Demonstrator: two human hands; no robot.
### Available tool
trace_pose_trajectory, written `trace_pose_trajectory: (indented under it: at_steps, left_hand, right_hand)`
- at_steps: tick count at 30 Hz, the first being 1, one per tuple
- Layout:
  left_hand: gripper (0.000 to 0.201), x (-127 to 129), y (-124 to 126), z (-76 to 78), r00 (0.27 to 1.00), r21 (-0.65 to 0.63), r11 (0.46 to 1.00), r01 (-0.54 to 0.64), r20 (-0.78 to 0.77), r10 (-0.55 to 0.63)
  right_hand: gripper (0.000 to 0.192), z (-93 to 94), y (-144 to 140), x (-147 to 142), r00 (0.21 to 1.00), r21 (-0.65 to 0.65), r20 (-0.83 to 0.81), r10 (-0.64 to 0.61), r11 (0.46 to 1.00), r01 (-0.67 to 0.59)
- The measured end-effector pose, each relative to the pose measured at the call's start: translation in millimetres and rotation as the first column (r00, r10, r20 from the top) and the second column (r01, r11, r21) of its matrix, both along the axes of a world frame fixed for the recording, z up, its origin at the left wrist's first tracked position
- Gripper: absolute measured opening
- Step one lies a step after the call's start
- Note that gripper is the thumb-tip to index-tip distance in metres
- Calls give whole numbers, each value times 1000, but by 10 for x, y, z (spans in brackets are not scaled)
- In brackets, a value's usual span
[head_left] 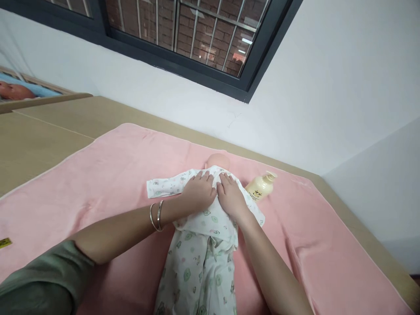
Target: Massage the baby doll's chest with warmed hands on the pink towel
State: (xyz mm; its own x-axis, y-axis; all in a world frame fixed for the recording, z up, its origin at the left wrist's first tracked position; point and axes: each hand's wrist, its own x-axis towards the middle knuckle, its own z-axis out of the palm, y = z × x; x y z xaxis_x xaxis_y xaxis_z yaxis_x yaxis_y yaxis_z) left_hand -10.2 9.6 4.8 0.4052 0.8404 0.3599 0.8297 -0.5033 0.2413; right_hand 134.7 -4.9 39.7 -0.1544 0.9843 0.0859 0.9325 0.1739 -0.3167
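Observation:
A baby doll (pixel 218 160) lies on a pink towel (pixel 108 175), dressed in a white printed top (pixel 210 221) and matching trousers (pixel 197 271). My left hand (pixel 199 192) rests flat on the doll's chest, with two bangles on the wrist. Beside it, my right hand (pixel 230 195) also presses on the top near the collar. The fingers of both hands lie on the fabric, and I cannot tell whether they pinch it. Only the top of the doll's head shows beyond my hands. One sleeve (pixel 164 185) stretches out to the left.
A cream pump bottle (pixel 261 187) lies on the towel just right of the doll. The towel covers a tan tabletop (pixel 39 140) against a white wall under a dark-framed window. Another doll (pixel 16 91) lies in a crib at far left. A yellow tag (pixel 5 242) sits at the left edge.

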Motion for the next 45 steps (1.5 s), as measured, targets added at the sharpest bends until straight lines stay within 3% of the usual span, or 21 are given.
trace_pose_trajectory:
  at_steps: [7, 17, 23, 30, 35, 41, 45]
  left_hand:
    - [39, -53, 242, -83, 983, -32, 998, -60, 171, 64]
    - [42, -19, 252, -209, 983, 86, 994, -67, 177, 51]
    - [45, 5, 164, -160, 989, 79, 993, -83, 128, 73]
    - [47, 44, -79, -20, 996, 80, 997, 16, 85, -23]
    - [44, -25, 49, 50, 993, 44, 998, 43, 105, -48]
    - [30, -118, 296, 59, 989, -95, 995, -39, 135, 52]
    - [28, -137, 323, 65, 993, -99, 994, -37, 106, 48]
  right_hand:
    - [45, 176, -212, -127, 999, 13, 45, -8, 1000, 7]
    - [57, -192, 105, 43, 997, 96, -62, 38, 995, -32]
    - [57, -192, 86, 33, 997, 117, -59, 43, 993, -36]
    - [57, -160, 110, 103, 993, 101, -82, 80, 992, -71]
    - [55, -54, 34, 44, 996, 43, -79, 34, 999, -30]
    - [52, -10, -203, -190, 998, 75, 59, -31, 997, 27]
    - [50, 21, -232, -221, 997, 64, 70, -33, 998, 29]
